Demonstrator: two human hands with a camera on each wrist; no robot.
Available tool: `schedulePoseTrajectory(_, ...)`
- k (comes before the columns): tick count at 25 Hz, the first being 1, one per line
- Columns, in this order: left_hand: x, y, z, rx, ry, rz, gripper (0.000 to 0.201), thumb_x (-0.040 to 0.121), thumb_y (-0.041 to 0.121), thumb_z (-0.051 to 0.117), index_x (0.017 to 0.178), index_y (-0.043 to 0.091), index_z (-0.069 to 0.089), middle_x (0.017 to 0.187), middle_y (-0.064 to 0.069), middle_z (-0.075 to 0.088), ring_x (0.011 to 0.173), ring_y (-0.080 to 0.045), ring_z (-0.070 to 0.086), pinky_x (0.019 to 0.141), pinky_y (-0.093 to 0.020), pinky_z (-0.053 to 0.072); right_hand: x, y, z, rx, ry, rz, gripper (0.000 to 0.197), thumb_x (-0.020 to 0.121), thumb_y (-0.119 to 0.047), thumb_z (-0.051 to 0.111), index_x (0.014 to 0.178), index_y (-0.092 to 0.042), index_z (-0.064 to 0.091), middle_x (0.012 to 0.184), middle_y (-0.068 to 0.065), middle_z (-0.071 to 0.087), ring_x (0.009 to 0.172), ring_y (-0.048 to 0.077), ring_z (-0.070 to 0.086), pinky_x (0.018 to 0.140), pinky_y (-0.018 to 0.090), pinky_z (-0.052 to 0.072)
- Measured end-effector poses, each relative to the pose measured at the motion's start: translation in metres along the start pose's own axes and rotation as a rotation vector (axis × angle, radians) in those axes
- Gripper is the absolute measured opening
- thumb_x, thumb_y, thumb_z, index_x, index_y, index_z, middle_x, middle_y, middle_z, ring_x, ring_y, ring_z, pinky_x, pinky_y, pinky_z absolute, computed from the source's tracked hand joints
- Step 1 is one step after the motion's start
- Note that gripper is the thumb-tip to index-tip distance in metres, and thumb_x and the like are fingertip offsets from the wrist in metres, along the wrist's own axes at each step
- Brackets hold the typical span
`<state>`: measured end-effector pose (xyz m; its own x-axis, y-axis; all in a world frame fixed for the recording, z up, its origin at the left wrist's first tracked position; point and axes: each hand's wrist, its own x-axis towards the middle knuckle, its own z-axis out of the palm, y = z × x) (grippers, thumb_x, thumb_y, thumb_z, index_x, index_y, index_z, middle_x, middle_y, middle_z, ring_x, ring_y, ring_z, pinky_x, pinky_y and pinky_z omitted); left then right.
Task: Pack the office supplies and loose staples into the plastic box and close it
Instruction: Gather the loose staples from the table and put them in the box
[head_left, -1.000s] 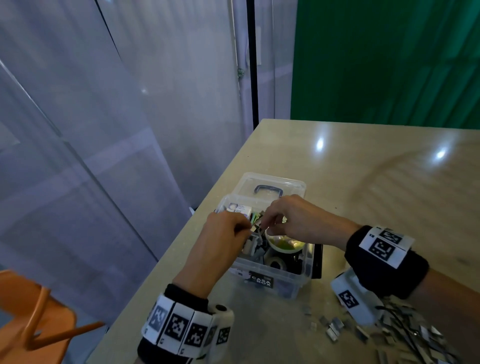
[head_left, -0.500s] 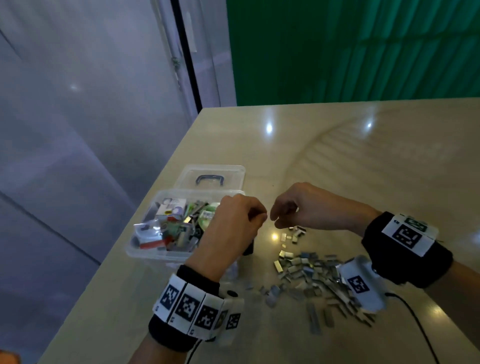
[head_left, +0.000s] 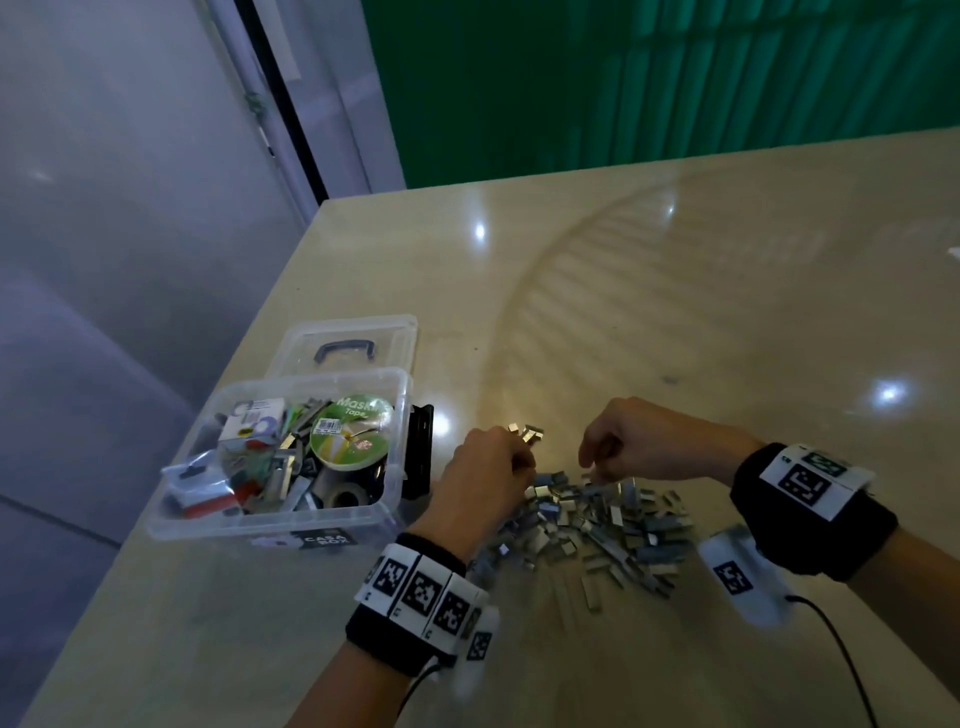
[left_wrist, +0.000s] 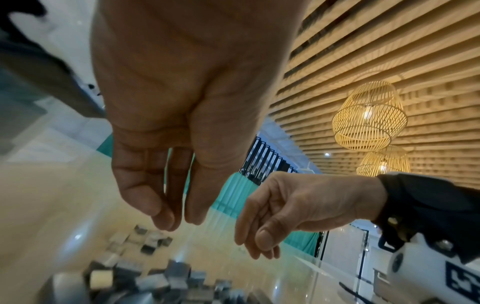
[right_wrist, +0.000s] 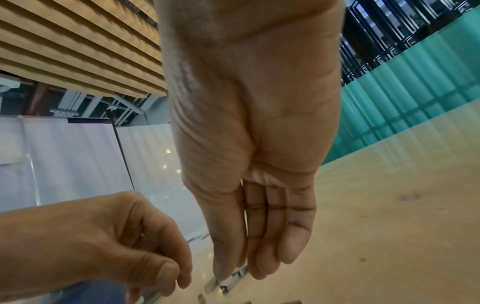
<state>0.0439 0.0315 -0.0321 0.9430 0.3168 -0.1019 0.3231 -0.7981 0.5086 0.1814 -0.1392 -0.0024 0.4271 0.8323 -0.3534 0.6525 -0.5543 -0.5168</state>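
**Hands over a pile of staples**

Seen from above: left hand (head_left: 485, 475) and right hand (head_left: 631, 441) hovering just over loose staples (head_left: 587, 525) heaped on the desk (head_left: 675, 312). Fingers (left_wrist: 161, 214) of both hands drawn together at the tips, whether gripping staples unclear. Open plastic box (head_left: 270, 525), full of supplies, just left of the pile.

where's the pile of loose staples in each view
Head view: the pile of loose silver metal staples lies on the beige table, lower centre, right of the clear plastic box, below both hands.
Left wrist view: staples fill the bottom left, blurred, under the left hand.
Right wrist view: only a few staples show, bottom centre, at the right hand fingertips.
Shared landmark: the green ribbed wall.
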Motion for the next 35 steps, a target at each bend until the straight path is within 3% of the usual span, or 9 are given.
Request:
schedulePoseTrajectory(3,0.004,-0.002,0.012,0.024,-0.057,0.006,0.031,0.088,0.03,0.07,0.118,0.021,0.071,0.118,-0.002,0.065,0.109,-0.021,0.061,0.092,-0.041,0.053,-0.001,0.008,0.008,-0.026,-0.031,0.043,0.013,0.087,-0.021,0.075,0.1,-0.024,0.072,0.096,-0.008,0.072,0.084,0.001,0.066,0.075,0.023,0.053)
schedulePoseTrajectory(5,0.007,-0.004,0.021,0.052,-0.085,0.003,0.043,0.088,0.031,0.07,0.129,0.019,0.064,0.129,-0.003,0.058,0.119,-0.023,0.054,0.095,-0.042,0.051,0.002,0.012,0.017,-0.079,-0.025,0.074,0.034,0.082,-0.032,0.081,0.113,-0.027,0.067,0.109,-0.008,0.062,0.093,0.007,0.059,0.075,0.023,0.046)
schedulePoseTrajectory(7,0.012,-0.008,0.03,0.098,-0.097,0.008,0.042,0.089,0.03,0.069,0.129,0.019,0.063,0.127,-0.005,0.058,0.116,-0.025,0.054,0.092,-0.042,0.052,0.006,0.014,0.029,-0.131,-0.018,0.092,0.06,0.078,-0.042,0.083,0.13,-0.029,0.057,0.119,-0.006,0.049,0.104,0.013,0.049,0.082,0.025,0.043)
schedulePoseTrajectory(9,0.013,-0.008,0.037,0.146,-0.09,0.002,0.03,0.089,0.029,0.07,0.117,0.018,0.069,0.118,-0.005,0.057,0.109,-0.025,0.056,0.088,-0.04,0.054,0.01,0.015,0.039,-0.175,-0.01,0.094,0.07,0.075,-0.047,0.083,0.135,-0.028,0.052,0.124,-0.004,0.044,0.11,0.016,0.044,0.088,0.029,0.044)
schedulePoseTrajectory(13,0.015,-0.005,0.042,0.076,-0.044,-0.037,0.022,0.09,0.027,0.071,0.109,0.016,0.072,0.109,-0.006,0.062,0.104,-0.023,0.058,0.087,-0.04,0.056,0.015,0.014,0.045,-0.201,0.045,0.1,0.053,0.079,-0.039,0.081,0.124,-0.021,0.059,0.109,-0.004,0.043,0.102,0.018,0.048,0.078,0.027,0.042)
schedulePoseTrajectory(21,0.018,0.001,0.043,-0.035,-0.046,-0.069,0.02,0.088,0.018,0.072,0.107,0.016,0.067,0.106,-0.005,0.067,0.101,-0.022,0.061,0.088,-0.039,0.055,0.017,0.014,0.046,-0.077,0.085,0.116,0.037,0.08,-0.031,0.083,0.11,-0.021,0.064,0.094,-0.01,0.048,0.081,0.006,0.047,0.06,0.015,0.033)
schedulePoseTrajectory(26,0.02,-0.002,0.042,-0.033,-0.093,-0.06,0.019,0.09,0.018,0.069,0.106,0.01,0.074,0.104,-0.01,0.071,0.1,-0.023,0.065,0.089,-0.04,0.056,0.017,0.018,0.042,-0.001,0.084,0.074,0.018,0.082,-0.025,0.082,0.091,-0.028,0.066,0.094,-0.009,0.06,0.083,0.006,0.056,0.063,0.016,0.039)
schedulePoseTrajectory(31,0.016,-0.003,0.038,-0.101,-0.056,-0.04,0.015,0.095,0.02,0.062,0.107,0.013,0.069,0.105,-0.006,0.067,0.096,-0.019,0.064,0.086,-0.039,0.057,0.02,0.02,0.034,0.017,0.129,0.031,0.011,0.088,-0.023,0.075,0.094,-0.024,0.067,0.097,-0.006,0.064,0.084,0.007,0.06,0.067,0.016,0.044)
schedulePoseTrajectory(35,0.013,-0.003,0.026,-0.163,0.004,-0.009,0.018,0.095,0.03,0.064,0.108,0.017,0.069,0.1,-0.004,0.069,0.087,-0.014,0.064,0.076,-0.025,0.054,0.024,0.014,0.021,0.037,0.126,-0.002,0.018,0.087,-0.031,0.077,0.099,-0.017,0.073,0.091,-0.007,0.067,0.081,0.004,0.062,0.068,0.018,0.048)
